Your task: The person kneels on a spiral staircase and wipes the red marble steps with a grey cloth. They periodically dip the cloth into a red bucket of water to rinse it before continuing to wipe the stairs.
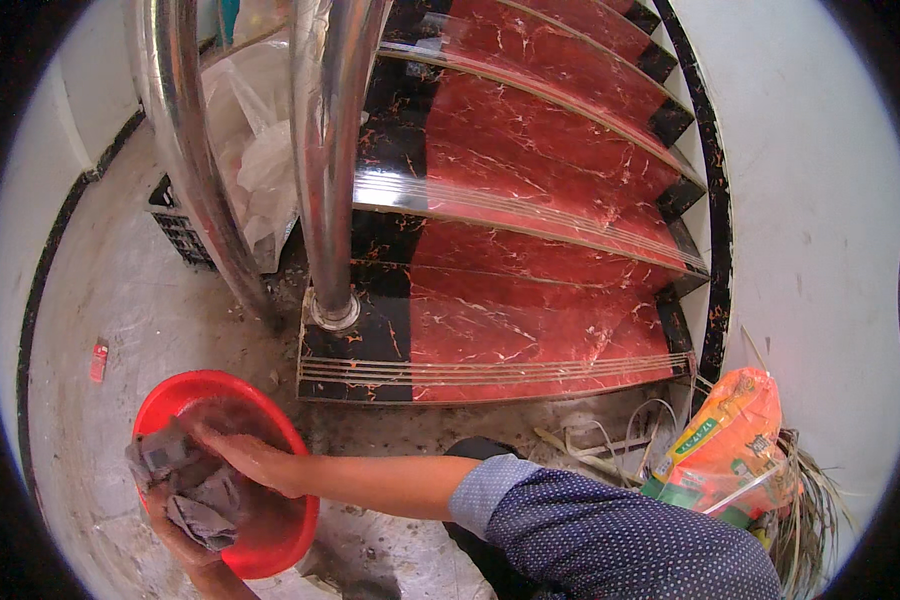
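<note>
A red plastic basin (307, 517) stands on the floor at the lower left, with dark, murky water (270, 510) in it. Over its left side, my left hand (172, 525) is closed around a wet grey cloth (206, 499), which is bunched up and partly hangs past the rim. My right hand (232, 450) reaches across from the right and lies against the cloth's upper part. Its fingertips are blurred, so whether they grip the fabric is unclear.
Red and black marble-look stairs (540, 322) rise ahead, beside metal railing posts (330, 225). Behind these is a black plastic crate (184, 232) with clear plastic sheeting (262, 165). A red packet (99, 362) lies left; an orange printed sack (742, 450) stands right by dry stalks.
</note>
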A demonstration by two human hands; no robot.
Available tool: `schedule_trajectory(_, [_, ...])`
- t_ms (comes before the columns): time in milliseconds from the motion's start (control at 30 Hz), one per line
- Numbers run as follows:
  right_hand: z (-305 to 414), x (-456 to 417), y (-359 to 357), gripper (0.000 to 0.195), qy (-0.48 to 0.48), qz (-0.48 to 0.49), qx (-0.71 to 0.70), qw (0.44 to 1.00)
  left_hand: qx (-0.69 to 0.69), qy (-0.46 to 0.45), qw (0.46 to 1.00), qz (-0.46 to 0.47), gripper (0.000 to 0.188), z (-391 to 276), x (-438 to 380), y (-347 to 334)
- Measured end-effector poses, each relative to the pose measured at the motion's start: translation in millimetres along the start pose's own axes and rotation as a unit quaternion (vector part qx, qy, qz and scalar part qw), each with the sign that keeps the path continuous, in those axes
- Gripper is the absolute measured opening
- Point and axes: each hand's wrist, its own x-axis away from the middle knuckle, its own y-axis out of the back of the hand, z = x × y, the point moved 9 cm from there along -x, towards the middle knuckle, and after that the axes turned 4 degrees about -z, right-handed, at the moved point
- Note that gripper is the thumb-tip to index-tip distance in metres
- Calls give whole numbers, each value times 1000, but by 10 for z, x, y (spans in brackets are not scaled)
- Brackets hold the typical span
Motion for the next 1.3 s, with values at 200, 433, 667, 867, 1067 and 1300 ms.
schedule_trajectory(200, [-127, 121, -337, 90, -134, 118, -324, 929, 20, -13, 999, -47, 50, 112, 0, -164])
schedule_trajectory(433, [-86, 178, -431, 76, -83, 157, -249, 952, -312, -141, 927, -157, 41, 182, -75, -20])
schedule_trajectory(667, [-24, 194, -306, 61, -14, 92, -211, 973, -403, -196, 886, -123, 55, -19, 8, -366])
schedule_trajectory(867, [-155, 145, -181, 33, -80, 114, -238, 961, -186, -103, 955, -208, 65, -13, -32, -46])
schedule_trajectory(1067, [0, 371, -558, 30, -126, 196, -332, 914, -59, -152, 979, -118, 64, -53, 24, 86])
schedule_trajectory(1300, [247, 573, -827, 51, -128, 293, -410, 854, 317, 2, 942, 106, 83, 68, 18, -672])
